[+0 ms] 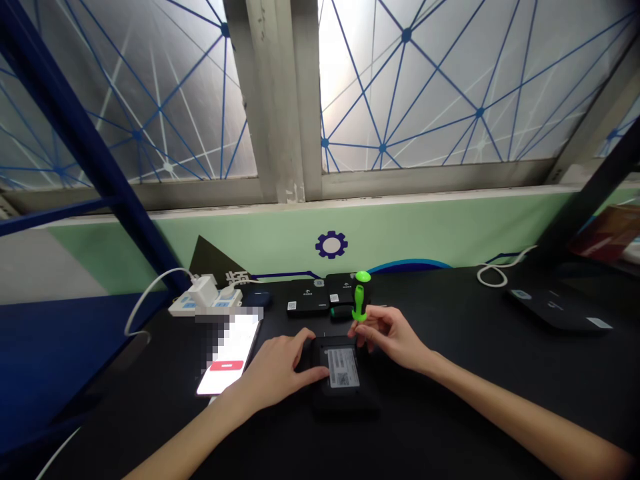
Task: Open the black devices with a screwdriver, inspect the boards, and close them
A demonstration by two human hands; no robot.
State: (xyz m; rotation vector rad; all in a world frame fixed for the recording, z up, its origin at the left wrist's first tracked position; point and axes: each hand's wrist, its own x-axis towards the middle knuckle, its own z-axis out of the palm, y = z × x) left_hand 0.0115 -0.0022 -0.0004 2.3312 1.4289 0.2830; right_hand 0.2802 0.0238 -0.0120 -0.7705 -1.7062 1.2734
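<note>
A flat black device [367,393] lies on the table with a white printed label [343,368] facing up. My left hand [280,368] grips its left side, the thumb resting on the label's edge and the fingers at the far left corner. Between the fingertips of my right hand [393,337] is a green and black screwdriver [359,303], held upright over the device's far right corner. Its tip is too small and dark to make out, so I cannot tell whether it touches a screw.
Behind the device lie two black boxes, a left one [307,297] and a right one [342,285], and a dark green-ended object [342,313]. A lit phone [233,353] and a power strip [183,305] are at left. Another black device [555,308] and a white cable [493,276] lie at right.
</note>
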